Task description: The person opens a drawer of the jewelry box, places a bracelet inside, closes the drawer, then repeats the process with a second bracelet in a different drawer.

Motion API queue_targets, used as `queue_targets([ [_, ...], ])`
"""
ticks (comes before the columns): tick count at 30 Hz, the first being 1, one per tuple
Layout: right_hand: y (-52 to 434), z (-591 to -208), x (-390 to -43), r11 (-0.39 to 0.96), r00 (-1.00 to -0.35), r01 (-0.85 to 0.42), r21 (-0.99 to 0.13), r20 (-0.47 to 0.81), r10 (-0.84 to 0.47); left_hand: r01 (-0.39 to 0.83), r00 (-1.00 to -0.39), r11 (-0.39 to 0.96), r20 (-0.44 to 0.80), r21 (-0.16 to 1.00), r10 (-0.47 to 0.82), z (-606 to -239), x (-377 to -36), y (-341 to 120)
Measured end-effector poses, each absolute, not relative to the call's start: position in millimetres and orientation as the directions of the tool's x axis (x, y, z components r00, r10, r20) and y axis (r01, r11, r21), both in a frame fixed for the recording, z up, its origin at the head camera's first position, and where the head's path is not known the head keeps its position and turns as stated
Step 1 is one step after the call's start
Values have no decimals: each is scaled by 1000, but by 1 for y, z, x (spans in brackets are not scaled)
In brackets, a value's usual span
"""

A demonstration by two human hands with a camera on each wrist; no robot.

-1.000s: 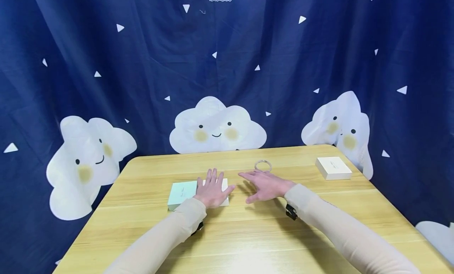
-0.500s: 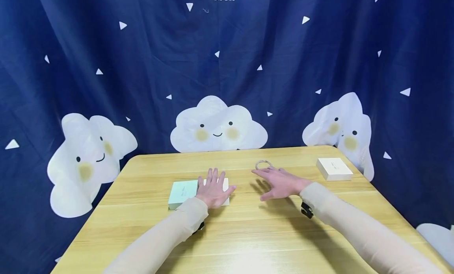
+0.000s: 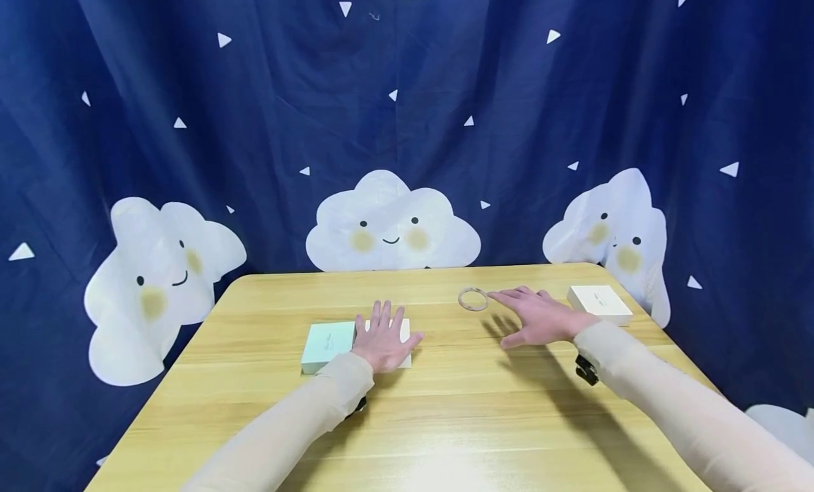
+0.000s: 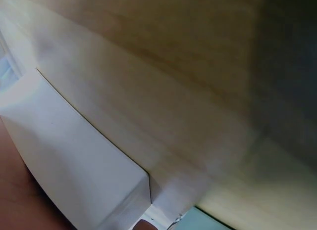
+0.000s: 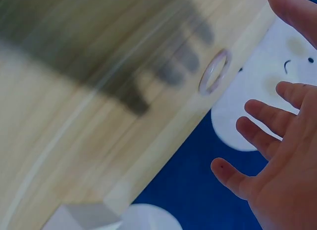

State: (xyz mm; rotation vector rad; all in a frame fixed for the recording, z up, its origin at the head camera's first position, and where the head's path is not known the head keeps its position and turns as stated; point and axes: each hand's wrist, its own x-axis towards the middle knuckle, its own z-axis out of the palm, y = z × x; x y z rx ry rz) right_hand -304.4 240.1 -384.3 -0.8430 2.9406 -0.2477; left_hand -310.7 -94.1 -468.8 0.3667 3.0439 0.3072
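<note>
- My right hand (image 3: 540, 317) hovers with straight, spread fingers and holds nothing. The clear bangle (image 3: 473, 298) lies flat just beside its fingertips, at about 9 o'clock from them.
- My left hand (image 3: 384, 340) rests flat, fingers straight, on the white box (image 3: 403, 329), which touches the mint-green box (image 3: 326, 343) at its 9 o'clock.
- I judge the bangle light, rigid, smooth and probably slippery; if glass or jade, it could chip. A pinch across the rim, thumb inside the ring, looks the surest hold.
- Another white box (image 3: 600, 302) sits at 3 o'clock of my right hand, near the wooden table's (image 3: 445, 421) right edge.
- The bangle is well apart from the far edge at 12 o'clock, with bare wood around it.
</note>
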Motion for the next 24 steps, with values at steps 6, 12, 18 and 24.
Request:
queue_targets([
  [6,259,-382,-309,865,-868,-486,-123,-44,-494,238,-968,951,-36,198,249,-460,-304,-95],
  [12,277,-382,-316,880,-881,-463,-104,-51,-470,231,-968,953,-52,194,245,-460,-305,-95],
  [18,293,-379,-322,898,-896,-431,-93,-71,-437,222,-970,953,-52,208,237,-464,-311,-97],
  [24,309,-376,-326,909,-904,-402,-108,-111,-413,228,-969,950,-48,214,243,-461,-308,-96],
])
